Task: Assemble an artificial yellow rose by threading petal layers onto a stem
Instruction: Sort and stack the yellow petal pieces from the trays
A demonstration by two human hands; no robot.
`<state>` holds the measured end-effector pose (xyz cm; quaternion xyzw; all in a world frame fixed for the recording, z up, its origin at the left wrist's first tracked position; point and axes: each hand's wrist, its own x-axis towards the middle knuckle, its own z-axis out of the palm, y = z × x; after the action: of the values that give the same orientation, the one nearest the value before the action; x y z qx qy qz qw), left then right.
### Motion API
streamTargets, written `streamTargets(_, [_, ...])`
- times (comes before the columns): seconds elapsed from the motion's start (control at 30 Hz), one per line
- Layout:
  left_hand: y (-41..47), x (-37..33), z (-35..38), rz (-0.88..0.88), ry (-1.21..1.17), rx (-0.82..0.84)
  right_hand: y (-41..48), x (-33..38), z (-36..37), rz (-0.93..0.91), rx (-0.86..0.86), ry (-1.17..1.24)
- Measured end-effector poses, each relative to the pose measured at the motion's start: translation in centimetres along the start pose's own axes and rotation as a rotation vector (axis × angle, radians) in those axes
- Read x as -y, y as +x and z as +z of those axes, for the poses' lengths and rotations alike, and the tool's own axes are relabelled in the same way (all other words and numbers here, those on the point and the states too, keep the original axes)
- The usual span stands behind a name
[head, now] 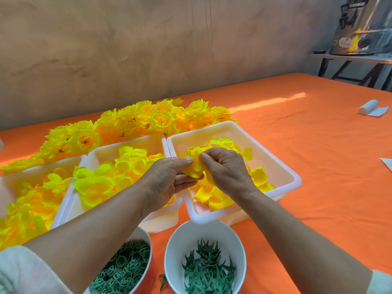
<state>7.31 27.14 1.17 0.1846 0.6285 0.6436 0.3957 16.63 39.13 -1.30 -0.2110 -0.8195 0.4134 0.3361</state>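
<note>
One orange-clothed counter spreads beneath everything. Beyond the hands lies a heap of finished yellow roses, too tangled to count. Three white trays of loose petals sit in a row: the right tray directly under the hands, the middle tray and left tray off to their left. Nearer than the hands stand two bowls, a bowl of green rings and a bowl of green calyx pieces. The left hand and right hand together pinch one yellow petal layer between them.

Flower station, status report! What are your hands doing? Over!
Left hand and right hand both pinching one petal layer over the right tray. No stem visible. Nothing in the way.
</note>
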Motion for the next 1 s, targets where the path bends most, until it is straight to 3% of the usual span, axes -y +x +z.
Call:
streamTargets(0.13, [0.1, 0.0, 0.0, 0.002, -0.002, -0.014, 0.3, -0.2, -0.3, 0.130, -0.033, 0.189])
streamTargets(0.3, [0.4, 0.0, 0.4, 0.023, 0.114, -0.040, -0.1, 0.2, -0.2, 0.010, 0.035, 0.187])
streamTargets(0.43, [0.8, 0.1, 0.6, 0.021, 0.135, -0.103, -0.1, 0.1, -0.6, 0.009, -0.062, 0.287])
streamTargets(0.57, [1.0, 0.0, 0.8, -0.011, 0.088, -0.149, 0.4, -0.1, -1.2, 0.169, -0.192, 0.692])
streamTargets(0.63, [1.0, 0.0, 1.0, -0.021, 0.074, -0.162, 0.7, -0.3, -1.3, 0.185, -0.224, 0.782])
streamTargets(0.87, [1.6, 0.2, 1.5, 0.005, 0.042, -0.263, 0.8, -0.8, -1.1, 0.192, -0.429, 0.702])
streamTargets(1.0, [1.5, 0.1, 1.6, -0.002, 0.061, -0.242, 1.0, -0.8, -1.3, 0.323, -0.345, 0.691])
